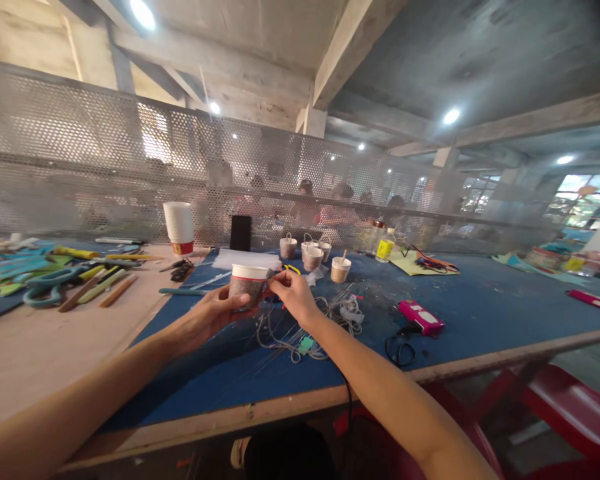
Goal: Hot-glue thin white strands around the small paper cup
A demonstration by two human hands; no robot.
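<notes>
My left hand [223, 308] is wrapped round a paper cup [249, 283] with a white rim, a red line and a grey-brown patterned side. It holds the cup upright above the blue table. At the cup's right side, my right hand [293, 293] has its fingertips pinched together close to the wall. Whatever lies between those fingertips is too small to make out. Below and right of the hands is a tangle of grey cord [325, 327] with thin clear strips. Behind it stand several small cups, some with looped handles [312, 255], and one cup with a stick [341, 269].
A stack of white paper cups [179, 227] stands at the back left. Blue-handled scissors [50, 287] and wooden tools [117, 291] lie on the left board. A pink device [421, 317] with a black cable lies right. Perforated metal screening [190, 160] closes the back; people sit beyond.
</notes>
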